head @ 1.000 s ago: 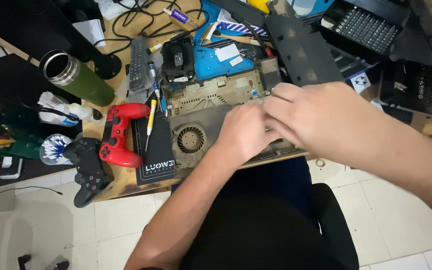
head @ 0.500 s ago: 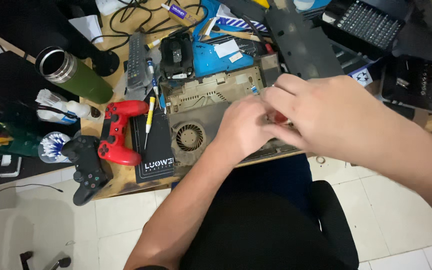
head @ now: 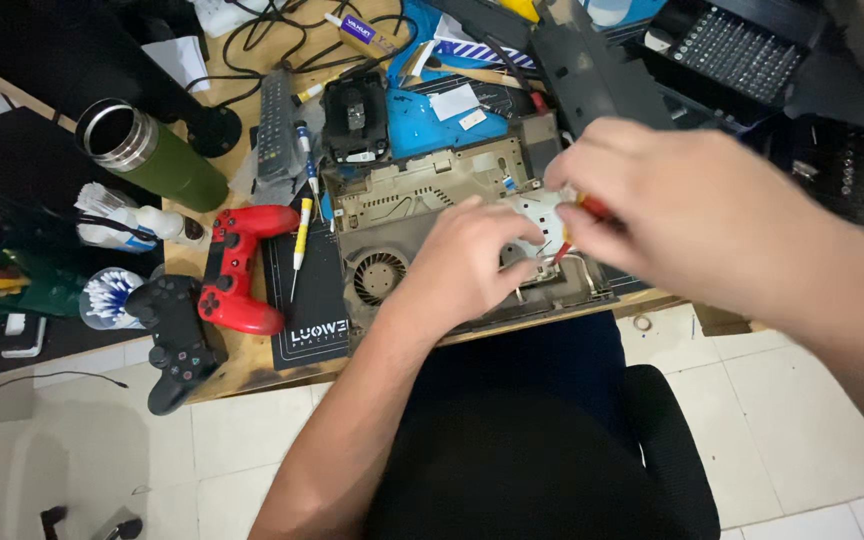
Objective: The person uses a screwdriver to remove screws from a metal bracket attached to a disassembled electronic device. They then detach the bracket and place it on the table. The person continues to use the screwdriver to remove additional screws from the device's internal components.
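An opened, dusty game console lies on the wooden desk, its round fan exposed at the lower left. My left hand rests flat on the console's middle, fingers spread over the metal plate. My right hand hovers over the console's right side, pinching a red-handled screwdriver whose tip points down at the board.
A red controller and a black controller lie at the desk's left edge on a black mat. A yellow-handled screwdriver, a green steel tumbler, cotton swabs, a blue mat and a bit case surround the console.
My right hand has lifted away from the left hand and moved up to the right, showing the red screwdriver. The left hand stays on the console.
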